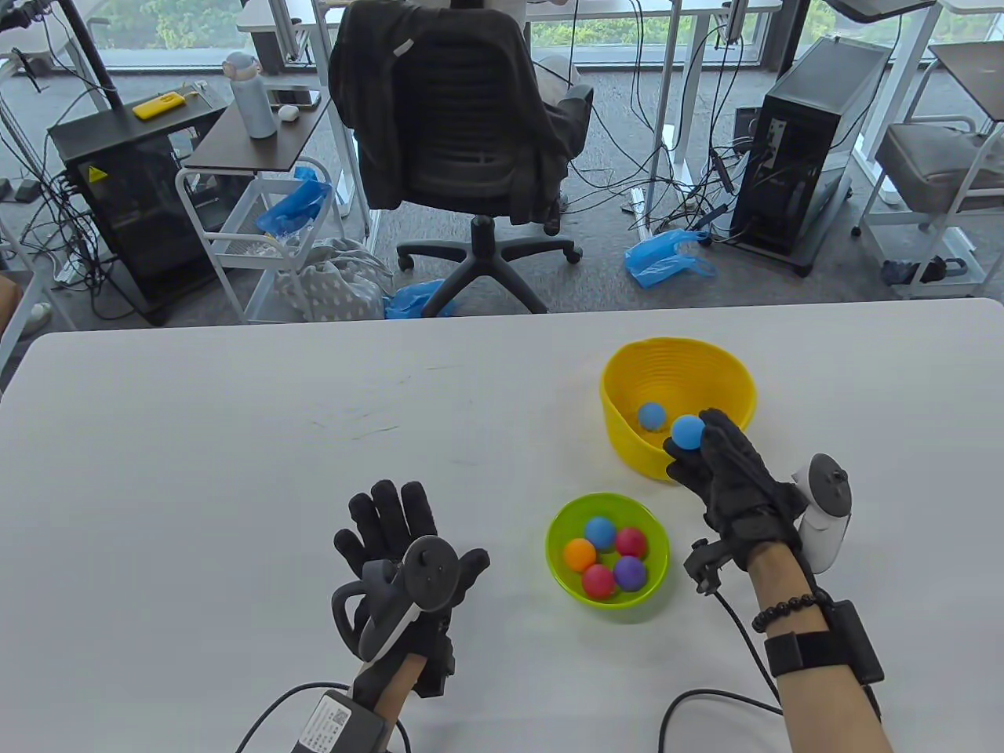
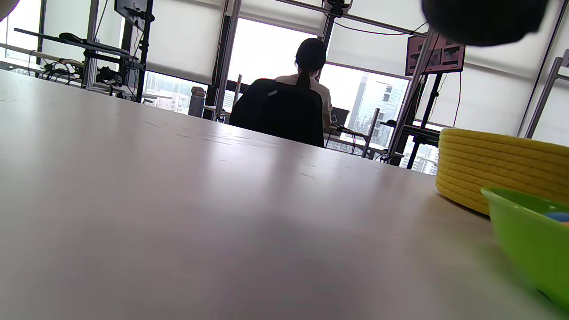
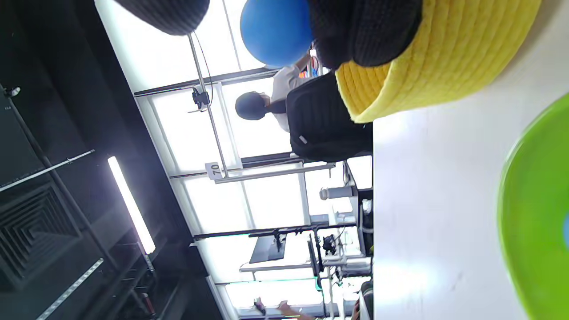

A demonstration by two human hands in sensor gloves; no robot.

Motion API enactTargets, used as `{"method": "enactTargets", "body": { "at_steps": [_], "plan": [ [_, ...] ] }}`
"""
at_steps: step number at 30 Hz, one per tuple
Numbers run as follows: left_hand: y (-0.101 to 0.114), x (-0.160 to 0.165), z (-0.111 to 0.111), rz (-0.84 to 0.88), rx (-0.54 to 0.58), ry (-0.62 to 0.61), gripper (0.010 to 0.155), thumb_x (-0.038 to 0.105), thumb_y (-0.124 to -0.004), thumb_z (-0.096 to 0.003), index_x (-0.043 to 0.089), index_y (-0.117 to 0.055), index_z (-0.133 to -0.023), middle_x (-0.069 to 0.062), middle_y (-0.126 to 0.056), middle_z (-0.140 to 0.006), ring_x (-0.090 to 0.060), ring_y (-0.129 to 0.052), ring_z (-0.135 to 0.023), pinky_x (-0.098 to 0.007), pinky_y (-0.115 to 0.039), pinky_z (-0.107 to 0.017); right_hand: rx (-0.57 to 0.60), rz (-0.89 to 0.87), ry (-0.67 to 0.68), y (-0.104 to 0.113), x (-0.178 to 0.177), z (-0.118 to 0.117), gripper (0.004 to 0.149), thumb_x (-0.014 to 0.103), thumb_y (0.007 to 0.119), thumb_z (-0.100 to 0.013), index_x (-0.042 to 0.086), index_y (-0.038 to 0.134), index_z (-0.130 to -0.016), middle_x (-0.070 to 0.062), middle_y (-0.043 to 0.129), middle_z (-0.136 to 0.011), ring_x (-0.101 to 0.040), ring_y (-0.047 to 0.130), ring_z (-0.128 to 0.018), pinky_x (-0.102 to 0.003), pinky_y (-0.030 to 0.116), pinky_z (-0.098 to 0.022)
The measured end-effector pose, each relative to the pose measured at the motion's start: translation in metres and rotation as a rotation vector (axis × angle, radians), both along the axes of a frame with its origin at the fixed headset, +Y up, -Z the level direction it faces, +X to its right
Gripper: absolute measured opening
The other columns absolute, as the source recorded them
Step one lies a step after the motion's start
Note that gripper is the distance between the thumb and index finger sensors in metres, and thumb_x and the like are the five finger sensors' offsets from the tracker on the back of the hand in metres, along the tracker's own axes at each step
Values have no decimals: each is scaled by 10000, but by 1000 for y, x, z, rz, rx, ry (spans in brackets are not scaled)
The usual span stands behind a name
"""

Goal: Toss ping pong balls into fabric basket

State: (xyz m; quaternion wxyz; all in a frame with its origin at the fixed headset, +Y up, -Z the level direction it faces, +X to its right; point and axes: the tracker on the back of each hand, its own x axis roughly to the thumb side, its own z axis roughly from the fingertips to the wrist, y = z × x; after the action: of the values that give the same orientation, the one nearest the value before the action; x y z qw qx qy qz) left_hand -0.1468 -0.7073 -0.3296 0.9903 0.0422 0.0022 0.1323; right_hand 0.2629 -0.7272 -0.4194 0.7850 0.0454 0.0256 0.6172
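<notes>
**Open tabletop on the left, two containers crowding the right**

A white table (image 1: 196, 439) is lying mostly bare across its left and far side, offering broad room for a hand to pass. On the right, a yellow fabric basket (image 1: 737, 384) is standing upright, and a green bowl (image 1: 561, 522) of balls is sitting just beside it, nearer the person, with only a narrow strip of table showing between them. The right hand (image 1: 725, 478) is occupying the basket's near rim (holding a blue ball (image 1: 688, 431)). The left hand (image 1: 404, 549) is resting flat, left of the bowl.
</notes>
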Motion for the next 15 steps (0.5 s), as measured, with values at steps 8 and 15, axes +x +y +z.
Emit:
{"method": "enactTargets", "body": {
  "at_steps": [8,15],
  "plan": [
    [0,0,0,29,-13,-3,1077,635,-744,-420,95,-155,-1142,-240,-13,-1188,-551,-24,-1059,-781,-111,-698,13,-40,-84,-3,13,5,813,419,548,-655,-51,36,-1076,-429,201,-1072,-511,529,-1013,-560,590,-742],
    [-1,3,0,36,-19,-21,1076,632,-748,-418,94,-163,-1142,-238,-19,-1189,-550,-26,-1060,-780,-111,-699,225,432,-213,30,4,34,580,432,651,-619,106,571,-1091,-290,571,-1094,-501,780,-870,-593,728,-628]
  ]
}}
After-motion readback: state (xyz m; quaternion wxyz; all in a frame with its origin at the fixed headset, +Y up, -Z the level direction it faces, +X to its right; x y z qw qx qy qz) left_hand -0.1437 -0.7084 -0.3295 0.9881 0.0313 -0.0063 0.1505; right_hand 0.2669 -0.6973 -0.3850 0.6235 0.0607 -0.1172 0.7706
